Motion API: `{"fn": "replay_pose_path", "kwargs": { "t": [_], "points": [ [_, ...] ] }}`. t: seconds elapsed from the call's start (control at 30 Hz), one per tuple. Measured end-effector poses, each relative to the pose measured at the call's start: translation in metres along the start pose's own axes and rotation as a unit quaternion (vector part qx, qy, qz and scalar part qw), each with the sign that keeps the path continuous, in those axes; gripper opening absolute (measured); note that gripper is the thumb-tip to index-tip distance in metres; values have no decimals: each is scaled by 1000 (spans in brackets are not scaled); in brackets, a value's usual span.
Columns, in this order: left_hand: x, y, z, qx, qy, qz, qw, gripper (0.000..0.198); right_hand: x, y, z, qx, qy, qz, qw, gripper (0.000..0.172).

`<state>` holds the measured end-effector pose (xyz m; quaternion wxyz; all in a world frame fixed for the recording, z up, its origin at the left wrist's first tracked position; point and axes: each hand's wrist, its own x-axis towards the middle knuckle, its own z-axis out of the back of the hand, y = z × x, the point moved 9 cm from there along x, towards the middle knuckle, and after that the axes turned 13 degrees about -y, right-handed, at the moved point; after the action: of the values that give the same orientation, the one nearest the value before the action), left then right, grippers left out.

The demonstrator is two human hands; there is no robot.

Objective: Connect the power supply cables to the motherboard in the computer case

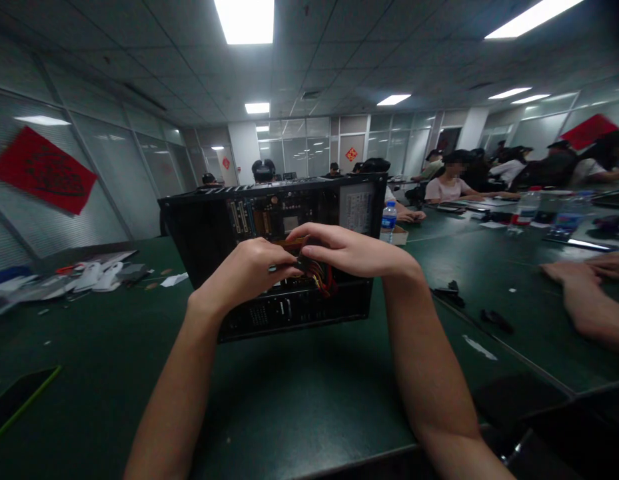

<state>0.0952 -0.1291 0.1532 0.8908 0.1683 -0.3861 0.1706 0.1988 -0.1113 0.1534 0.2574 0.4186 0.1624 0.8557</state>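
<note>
A black computer case point(194, 233) stands on the table with its side off, the inside turned toward me. A circuit board point(262, 217) shows in its upper part, and a grey labelled power supply point(356, 208) sits at the upper right. My left hand point(252, 270) pinches at the end of a bundle of red, yellow and dark wires point(325, 283). From above, my right hand point(342, 248) curls its fingers over the same wire bundle, close to the left fingertips. Whatever connector lies between the fingers is mostly hidden.
Plastic scraps and papers point(102, 275) lie on the left of the green table point(274, 400). A dark flat device point(22, 400) is nearer. To the right are a water bottle point(388, 217), small black parts point(496, 320) and another person's forearms point(592, 303). Several people sit farther back.
</note>
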Motion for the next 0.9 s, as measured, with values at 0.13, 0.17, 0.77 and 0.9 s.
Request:
{"fn": "replay_pose_path", "kwargs": {
  "t": [0.13,0.17,0.77,0.9],
  "points": [
    [0,-2,1,-6,5,-1,1000,17,-1,5,-3,4,10,11,1000,35],
    [-1,-2,1,-5,8,0,1000,17,-1,7,-3,4,12,13,1000,35],
    [-1,6,2,-67,19,73,995,57,-2,-7,-11,84,33,-36,995,74],
    [-3,14,7,-38,5,79,996,56,-4,-16,-16,148,66,-82,983,78]
  ]
}}
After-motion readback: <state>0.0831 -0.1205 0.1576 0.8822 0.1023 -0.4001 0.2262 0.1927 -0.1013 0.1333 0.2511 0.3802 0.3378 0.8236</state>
